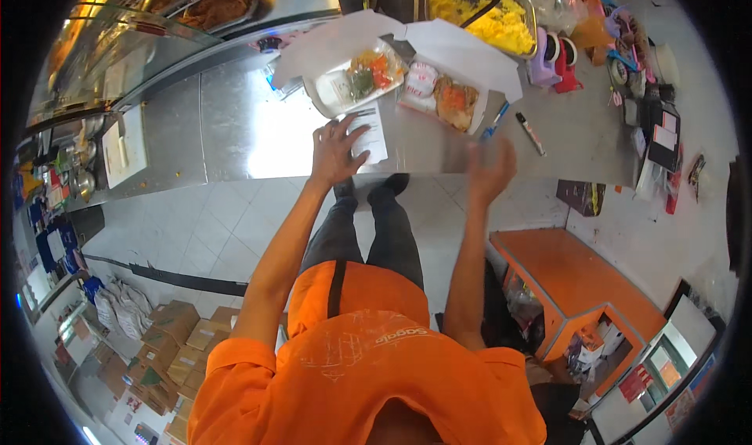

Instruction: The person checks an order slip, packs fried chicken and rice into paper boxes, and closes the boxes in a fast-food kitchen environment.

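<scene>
My left hand [337,149] rests its spread fingertips on a printed paper slip [371,141] at the steel counter's near edge. My right hand [492,172], smeared by motion, is over the counter edge further right; its fingers are too blurred to read. Just beyond it lie a blue pen [495,121] and a black-and-white marker [531,134]. Behind the slip stands an open white food box [330,92] with vegetables and a pale portion. Beside it, another open box [475,122] holds a wrapped rice portion [421,80] and a browned piece with red sauce [456,103].
A tray of yellow food [535,44] stands at the back right, with tape dispensers [554,63] beside it. A glass display case [133,49] is at the far left, near a white cutting board [124,149]. Below right is an orange cabinet [572,269]; cardboard boxes [168,355] are stacked lower left.
</scene>
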`<action>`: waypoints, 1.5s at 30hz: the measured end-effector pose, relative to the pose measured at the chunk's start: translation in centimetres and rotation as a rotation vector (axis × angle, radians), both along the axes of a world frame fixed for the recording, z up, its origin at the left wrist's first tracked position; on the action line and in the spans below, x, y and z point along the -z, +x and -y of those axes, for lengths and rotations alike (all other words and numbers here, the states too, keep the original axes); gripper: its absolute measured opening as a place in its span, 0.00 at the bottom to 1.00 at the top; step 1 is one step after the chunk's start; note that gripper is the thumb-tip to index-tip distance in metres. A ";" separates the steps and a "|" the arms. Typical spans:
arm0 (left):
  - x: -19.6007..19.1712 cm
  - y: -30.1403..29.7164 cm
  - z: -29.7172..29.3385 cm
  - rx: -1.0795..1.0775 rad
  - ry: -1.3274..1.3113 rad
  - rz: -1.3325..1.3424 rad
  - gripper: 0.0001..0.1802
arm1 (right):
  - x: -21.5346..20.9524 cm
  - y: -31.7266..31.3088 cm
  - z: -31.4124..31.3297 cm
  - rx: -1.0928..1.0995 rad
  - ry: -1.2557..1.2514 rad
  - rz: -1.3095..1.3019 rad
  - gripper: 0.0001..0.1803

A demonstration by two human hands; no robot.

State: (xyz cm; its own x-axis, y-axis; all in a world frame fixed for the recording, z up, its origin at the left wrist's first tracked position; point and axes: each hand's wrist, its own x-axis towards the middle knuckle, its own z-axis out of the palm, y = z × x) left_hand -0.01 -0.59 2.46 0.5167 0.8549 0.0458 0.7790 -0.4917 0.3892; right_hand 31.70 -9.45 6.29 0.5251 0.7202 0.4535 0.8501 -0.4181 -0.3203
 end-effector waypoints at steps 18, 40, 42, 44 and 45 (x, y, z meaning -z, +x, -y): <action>-2.4 -10.8 2.3 -0.128 -0.151 -0.022 0.29 | 1.0 -26.0 -8.6 -0.923 -0.243 -0.429 0.10; -8.6 -13.3 -14.0 0.586 -0.079 0.098 0.28 | -4.0 -17.2 -14.2 -1.049 -0.557 -0.278 0.17; -8.4 -13.8 -14.3 0.484 -0.066 0.130 0.16 | -5.1 -17.0 -15.1 -1.024 -0.666 -0.297 0.15; -8.4 -13.9 -14.3 0.495 -0.079 0.181 0.15 | -6.9 -18.4 -15.3 -0.890 -0.875 -0.199 0.17; -8.9 -13.4 -14.4 0.543 -0.038 0.263 0.15 | -6.4 -17.8 -15.1 -0.973 -0.715 -0.243 0.16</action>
State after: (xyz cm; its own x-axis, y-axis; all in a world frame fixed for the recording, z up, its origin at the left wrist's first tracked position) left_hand -13.38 13.85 11.31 0.8555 0.4752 0.2055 0.2956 -0.7742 0.5596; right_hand 13.87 5.63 12.66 -0.3530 0.9049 -0.2378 0.8560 0.2097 -0.4725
